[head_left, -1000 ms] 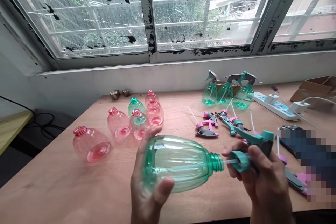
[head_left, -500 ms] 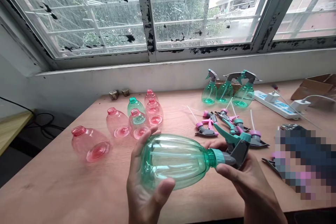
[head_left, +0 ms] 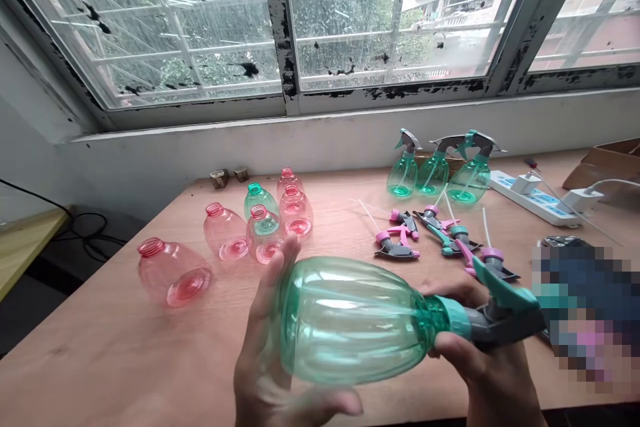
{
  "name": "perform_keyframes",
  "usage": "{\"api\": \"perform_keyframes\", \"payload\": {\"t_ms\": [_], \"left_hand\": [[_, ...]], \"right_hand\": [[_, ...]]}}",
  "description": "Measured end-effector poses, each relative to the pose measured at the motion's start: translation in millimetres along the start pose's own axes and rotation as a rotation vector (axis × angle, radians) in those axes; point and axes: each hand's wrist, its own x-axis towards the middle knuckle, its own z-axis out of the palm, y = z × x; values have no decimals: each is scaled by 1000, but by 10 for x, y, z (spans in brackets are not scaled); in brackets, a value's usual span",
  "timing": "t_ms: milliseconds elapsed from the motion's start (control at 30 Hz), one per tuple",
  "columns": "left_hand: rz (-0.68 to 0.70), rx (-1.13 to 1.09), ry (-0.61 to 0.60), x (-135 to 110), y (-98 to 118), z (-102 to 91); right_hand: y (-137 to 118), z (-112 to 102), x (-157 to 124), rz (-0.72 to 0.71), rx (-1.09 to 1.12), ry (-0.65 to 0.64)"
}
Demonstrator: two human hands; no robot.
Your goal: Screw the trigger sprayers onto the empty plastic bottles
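The left hand (head_left: 273, 360) grasps with curled fingers the body of the green bottle (head_left: 350, 320), which lies sideways in the air above the near edge of the wooden table (head_left: 100, 360), while the right hand (head_left: 480, 367) pinches the bottle's neck just beside the spray head (head_left: 495, 317).

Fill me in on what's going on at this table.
A person holds a green bottle sideways above the table, left hand cupping its body, right hand gripping the trigger head seated on its neck. Pink bottles without heads sit to the left, loose trigger heads lie in the middle, and three complete green sprayers stand by the window.
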Motion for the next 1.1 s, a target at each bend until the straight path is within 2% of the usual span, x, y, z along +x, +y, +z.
{"api": "perform_keyframes", "payload": {"t_ms": [100,200,267,367,500,600,700,833,900,1000,1100], "left_hand": [[-196,46,-150,21,19,-98],[-329,115,-108,104,100,-45],[-341,185,-55,156,148,13],[-340,230,-22,159,167,33],[-347,136,-15,36,152,0],[-370,99,-24,-40,170,-4],[-396,70,-72,-22,179,-24],[-388,2,-123,93,125,-62],[-414,-21,-95,135,100,-47],[-431,-27,2,155,96,11],[-432,-8,73,162,103,55]], "right_hand": [[13,28,3,-175,-135,87],[38,25,25,-330,-260,101],[41,22,32,-352,-290,87],[29,24,31,-256,-240,129],[17,20,39,-101,-16,148],[25,-8,54,-67,46,139],[37,-70,77,-155,-65,124],[24,-108,106,-421,-339,-24],[6,-58,109,-467,-406,-48],[-17,60,100,-494,-403,-40],[-34,127,95,-562,-409,-92]]}}
